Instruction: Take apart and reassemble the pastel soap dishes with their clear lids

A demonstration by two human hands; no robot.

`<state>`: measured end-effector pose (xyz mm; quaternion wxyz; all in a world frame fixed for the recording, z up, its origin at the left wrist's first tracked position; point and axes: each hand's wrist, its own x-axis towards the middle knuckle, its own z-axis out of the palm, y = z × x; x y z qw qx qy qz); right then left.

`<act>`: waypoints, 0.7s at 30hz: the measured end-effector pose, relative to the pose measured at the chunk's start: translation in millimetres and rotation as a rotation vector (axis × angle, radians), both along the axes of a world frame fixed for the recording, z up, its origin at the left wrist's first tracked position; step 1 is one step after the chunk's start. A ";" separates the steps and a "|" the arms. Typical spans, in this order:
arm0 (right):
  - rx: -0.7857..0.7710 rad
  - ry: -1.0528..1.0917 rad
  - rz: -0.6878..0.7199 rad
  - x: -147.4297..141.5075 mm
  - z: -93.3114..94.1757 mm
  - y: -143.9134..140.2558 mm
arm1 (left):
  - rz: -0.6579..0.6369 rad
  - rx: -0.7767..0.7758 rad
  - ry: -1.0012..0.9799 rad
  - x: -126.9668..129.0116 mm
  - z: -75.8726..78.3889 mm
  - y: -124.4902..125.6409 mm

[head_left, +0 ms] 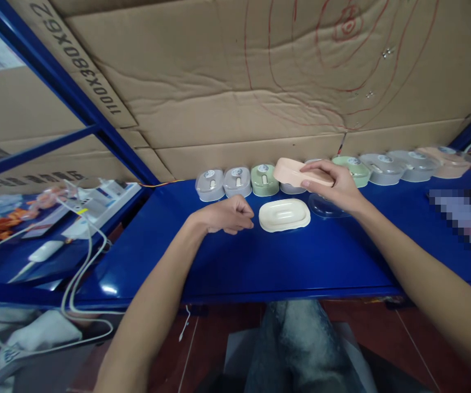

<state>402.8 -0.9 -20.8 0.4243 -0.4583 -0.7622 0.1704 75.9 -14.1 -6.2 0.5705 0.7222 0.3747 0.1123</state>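
One clear lid [324, 208] lies half-hidden behind the right hand [337, 185].

A single head-worn camera looks forward and steeply down from close above a blue table [284, 262], which fills the middle of the frame. Cardboard sheets [235, 82] take the upper part; the wearer's knees [301, 344] show at bottom centre.

Left grip [227, 214] fisted, right grip [334, 183] clasping.
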 end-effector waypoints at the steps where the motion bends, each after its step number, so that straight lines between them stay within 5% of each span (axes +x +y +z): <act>1: 0.010 -0.002 0.010 -0.5 -0.6 0.2 | 0.069 0.132 0.063 0.5 -2.9 2.2; 6: 0.015 0.000 0.039 -2.4 -2.5 0.2 | 0.650 1.062 0.115 6.8 -21.6 13.3; 8: 0.003 0.029 0.037 -3.1 -2.7 0.0 | 0.743 1.300 0.084 6.9 -27.5 13.0; 18: 0.085 0.134 0.052 -6.7 -11.1 3.5 | 0.410 1.994 -0.217 21.9 -31.2 3.0; 21: 0.104 0.165 0.069 -6.7 -12.5 4.6 | 0.364 1.948 -0.324 30.0 -29.3 -1.9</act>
